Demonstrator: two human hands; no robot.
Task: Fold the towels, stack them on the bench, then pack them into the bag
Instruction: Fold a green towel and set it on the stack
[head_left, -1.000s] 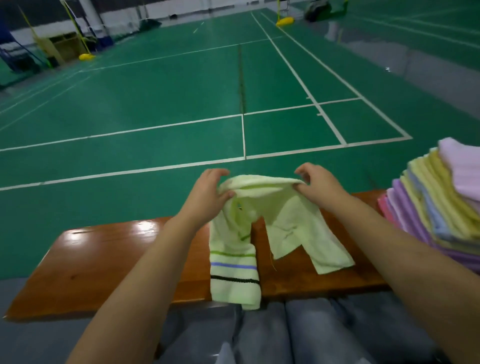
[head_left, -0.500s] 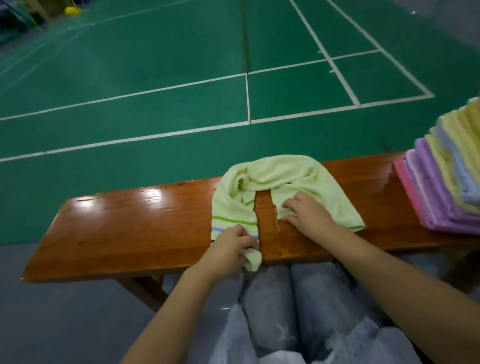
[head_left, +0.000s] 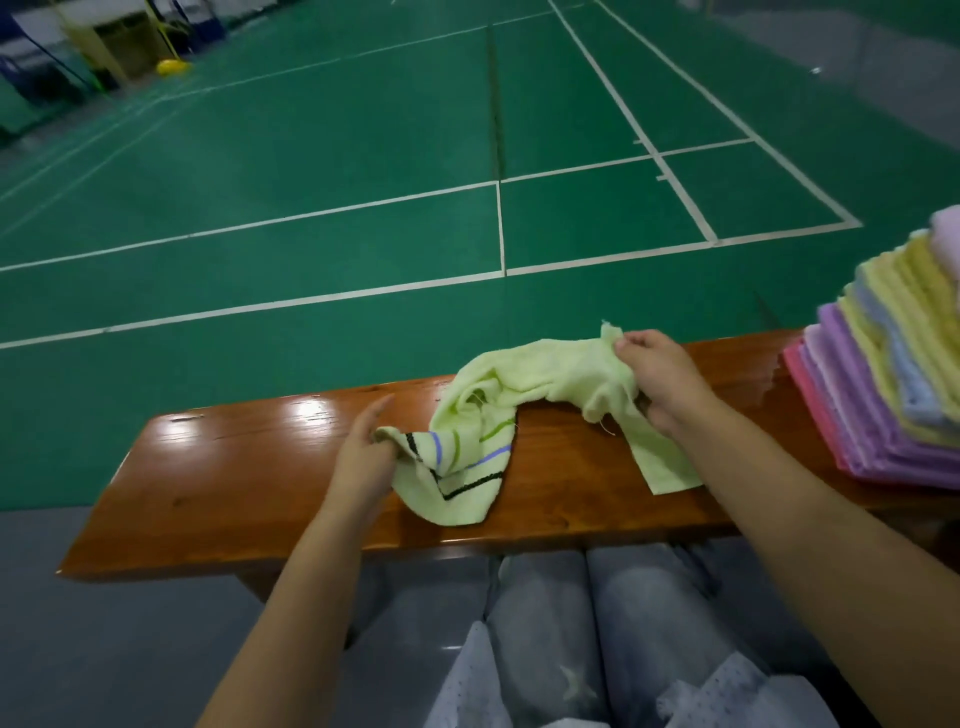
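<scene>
A pale green towel (head_left: 540, 379) with blue, green and black stripes lies crumpled on the brown wooden bench (head_left: 234, 499). My left hand (head_left: 363, 457) pinches its striped end at the towel's left side. My right hand (head_left: 660, 379) grips the plain end, lifting a corner above the bench's far edge. A stack of folded towels (head_left: 883, 374) in pink, purple, blue and yellow stands on the bench at the right. No bag is in view.
The bench runs left to right in front of my knees (head_left: 571, 623), in grey trousers. Beyond it spreads a green court floor (head_left: 363, 156) with white lines. Yellow equipment (head_left: 171, 66) stands far back left.
The towel was draped flat over the bench with both hands at its near ends. Now my left hand has pulled the striped end left and my right hand has lifted the other end up and right.
</scene>
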